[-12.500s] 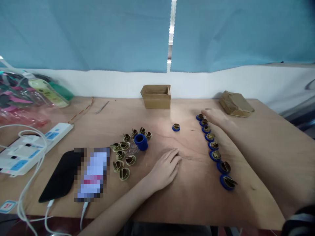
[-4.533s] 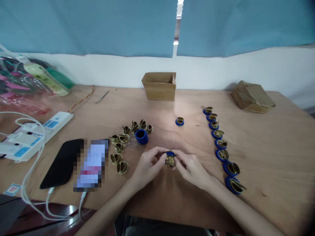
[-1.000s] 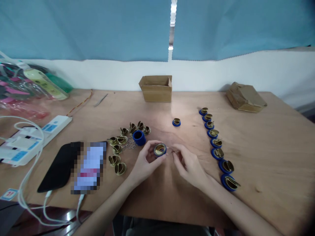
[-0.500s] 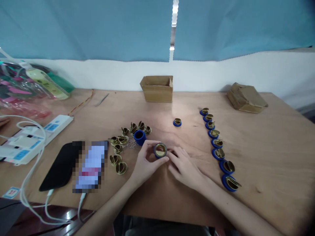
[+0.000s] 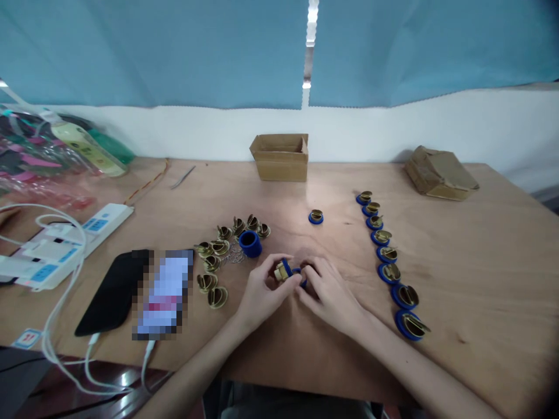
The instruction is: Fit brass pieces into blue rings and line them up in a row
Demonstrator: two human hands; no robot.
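My left hand (image 5: 262, 294) pinches a blue ring with a brass insert (image 5: 285, 270) just above the wooden table (image 5: 480, 244). My right hand (image 5: 328, 291) meets it from the right, fingertips on the same piece. A row of several finished blue-and-brass pieces (image 5: 384, 253) curves along the right. One more finished piece (image 5: 315, 217) sits alone beyond my hands. To the left lie several loose brass parts (image 5: 218, 256) around a stack of blue rings (image 5: 250, 243).
An open cardboard box (image 5: 280, 156) stands at the back wall and a closed one (image 5: 441, 173) at the back right. A phone (image 5: 163, 294), a black case (image 5: 111, 299), power strips (image 5: 65, 244) with white cables and tweezers (image 5: 182, 177) occupy the left.
My left hand has tipped the blue-and-brass piece from face-up onto its side. My right hand has closed in from the right and now touches it.
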